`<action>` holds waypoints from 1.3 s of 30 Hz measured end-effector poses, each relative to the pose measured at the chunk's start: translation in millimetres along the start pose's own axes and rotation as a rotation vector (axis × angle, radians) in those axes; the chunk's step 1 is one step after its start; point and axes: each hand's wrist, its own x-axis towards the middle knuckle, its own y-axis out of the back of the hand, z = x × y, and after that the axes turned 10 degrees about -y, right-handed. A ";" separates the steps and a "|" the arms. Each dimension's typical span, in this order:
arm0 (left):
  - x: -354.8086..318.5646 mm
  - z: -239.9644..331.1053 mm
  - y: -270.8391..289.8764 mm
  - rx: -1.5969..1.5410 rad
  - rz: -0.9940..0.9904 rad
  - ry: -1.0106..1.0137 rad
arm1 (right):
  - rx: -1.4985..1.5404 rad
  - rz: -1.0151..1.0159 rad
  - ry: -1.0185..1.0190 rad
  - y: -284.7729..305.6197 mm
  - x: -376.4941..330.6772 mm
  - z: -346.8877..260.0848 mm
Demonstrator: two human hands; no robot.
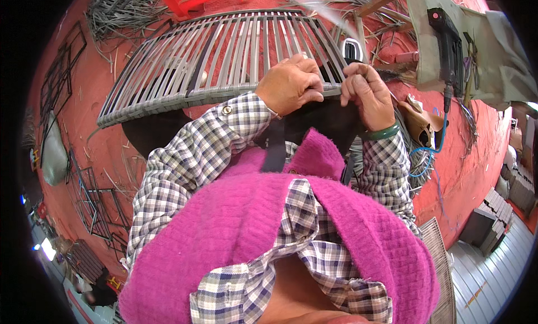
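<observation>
Across my lap leans a frame panel strung with grey flat strips, its near edge wrapped in grey weave. Over the near edge, toward the right corner, my left hand is closed, fingers curled and thumb pressed in. Just beyond that corner, my right hand is raised with its fingers bent into a pinch, a green bangle at the wrist. A short gap separates the hands. Whatever lies between the fingers of either hand is too small or hidden to make out.
At right, a black tool with a blue air hose hangs on a stand draped in beige cloth. A red plastic stool and a heap of grey strips are behind the panel. Bare metal frames lie leftward.
</observation>
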 end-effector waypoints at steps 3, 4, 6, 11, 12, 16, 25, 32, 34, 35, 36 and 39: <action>-0.2 5.6 -5.4 -0.032 0.032 0.128 | -0.837 0.288 0.024 20.6 10.5 -7.1; 0.0 7.5 -7.1 -0.023 0.054 0.162 | -0.992 0.188 0.128 26.9 19.7 -8.1; 1.6 9.7 -10.6 -0.019 0.079 0.200 | -1.353 0.079 0.192 36.4 40.9 -9.2; 4.4 8.7 -9.6 -0.020 0.052 0.308 | -0.964 -0.139 -0.153 20.3 77.2 -5.7; 5.5 7.3 -9.5 -0.003 0.008 0.399 | -0.903 -0.183 -0.207 19.6 76.8 -8.6; 5.0 7.5 -7.9 0.024 0.021 0.397 | -0.409 -0.232 -0.469 23.5 51.5 -23.4; 5.7 7.5 -11.3 0.023 0.063 0.392 | -1.295 0.029 -0.284 12.8 100.8 19.7; 4.3 4.6 -9.9 0.134 -0.085 0.312 | -1.452 -0.112 -0.360 14.1 123.6 29.1; 4.5 4.5 -9.5 0.129 -0.091 0.302 | -1.120 0.048 -0.459 24.2 118.4 20.6; 4.3 4.7 -9.3 0.125 -0.092 0.296 | -1.256 0.139 -0.393 24.3 115.6 19.8; 4.4 4.9 -9.4 0.117 -0.083 0.291 | -1.095 0.158 -0.381 31.4 107.7 12.2; 4.0 5.6 -10.1 0.117 -0.034 0.252 | -0.528 0.111 -0.334 45.3 72.5 -10.1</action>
